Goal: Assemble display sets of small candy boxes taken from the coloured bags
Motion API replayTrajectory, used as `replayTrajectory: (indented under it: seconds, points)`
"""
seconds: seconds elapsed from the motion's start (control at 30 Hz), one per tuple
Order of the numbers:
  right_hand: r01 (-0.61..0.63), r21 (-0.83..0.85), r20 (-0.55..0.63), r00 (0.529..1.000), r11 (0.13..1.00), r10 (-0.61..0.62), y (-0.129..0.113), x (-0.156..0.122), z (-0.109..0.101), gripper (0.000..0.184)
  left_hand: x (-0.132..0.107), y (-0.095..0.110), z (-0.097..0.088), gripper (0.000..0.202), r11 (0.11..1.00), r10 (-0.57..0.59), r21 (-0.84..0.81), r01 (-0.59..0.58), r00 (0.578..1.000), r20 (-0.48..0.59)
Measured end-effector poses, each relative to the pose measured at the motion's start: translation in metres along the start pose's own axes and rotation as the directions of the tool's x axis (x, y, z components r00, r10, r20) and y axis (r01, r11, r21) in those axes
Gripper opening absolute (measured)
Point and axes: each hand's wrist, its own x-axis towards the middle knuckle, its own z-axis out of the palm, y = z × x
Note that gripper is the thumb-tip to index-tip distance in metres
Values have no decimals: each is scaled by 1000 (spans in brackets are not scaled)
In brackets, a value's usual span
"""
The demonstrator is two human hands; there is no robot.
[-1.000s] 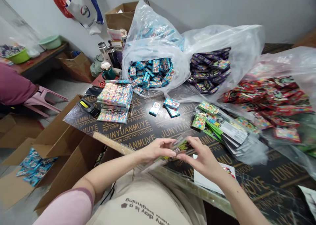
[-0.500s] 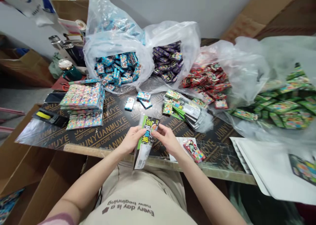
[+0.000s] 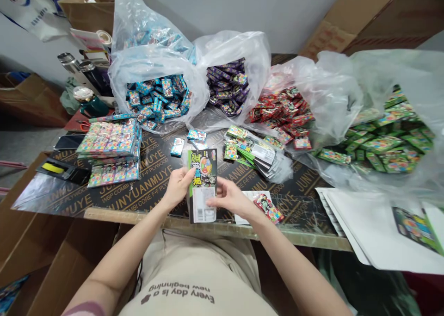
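I hold a flat printed card in a clear sleeve (image 3: 202,185) upright over the near edge of the plywood table (image 3: 156,168). My left hand (image 3: 178,185) pinches its left edge. My right hand (image 3: 229,198) grips its lower right side. The card has a green and black top and a white label with a barcode below. A small red packet (image 3: 268,208) lies on white paper just right of my right hand. A heap of green packets and loose sleeves (image 3: 255,151) sits just beyond the card.
Four clear plastic bags stand across the back: blue packets (image 3: 156,98), purple packets (image 3: 229,89), red packets (image 3: 284,110), green packets (image 3: 388,140). A stack of filled colourful sheets (image 3: 111,145) lies left, with a black and yellow tool (image 3: 58,170). Flasks (image 3: 83,75) and cardboard boxes (image 3: 86,10) stand behind; white sheets (image 3: 374,228) lie right.
My view has swung right, bringing the red and green bags in. Both hands have lifted the card from flat near the table edge to upright, facing me, and shifted their grip down it.
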Motion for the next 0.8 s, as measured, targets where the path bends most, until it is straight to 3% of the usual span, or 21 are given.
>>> replayTrajectory:
  seconds: [0.1, 0.2, 0.27, 0.37, 0.47, 0.57, 0.67, 0.73, 0.8]
  points:
    - [3, -34, -117, 993, 999, -7, 5, -3, -8, 38, -1, 0, -2, 45, 995, -76, -62, 84, 989, 126]
    - [46, -58, -244, 968, 997, -59, 12, -1, -19, 36, -5, -2, -3, 45, 976, -168, -78, 204, 930, 326]
    - [49, -101, -264, 962, 994, -74, 19, 0, -24, 36, -6, -5, -3, 43, 971, -185, -78, 228, 913, 362]
    - [68, -225, -297, 945, 972, -135, 29, -1, -25, 33, -1, -10, -1, 39, 982, -100, -121, 145, 942, 321]
    - [106, -293, -264, 946, 950, -187, 29, -3, -23, 37, 4, -12, 2, 37, 983, 16, -181, 23, 977, 211]
    - [210, -79, -299, 928, 975, -224, 10, -4, -18, 49, 1, -14, 8, 33, 981, 20, -190, 30, 967, 256]
    - [266, 131, -412, 891, 955, -191, -15, -4, -10, 45, -9, -16, 16, 34, 979, 4, -194, 64, 942, 335]
    - [285, 194, -453, 875, 939, -172, -26, -4, -4, 31, -16, -14, 21, 36, 970, -17, -228, 84, 960, 279]
    - [273, 264, -443, 886, 925, -136, -30, -5, 1, 20, -21, -8, 26, 35, 934, -78, -334, 123, 986, 145]
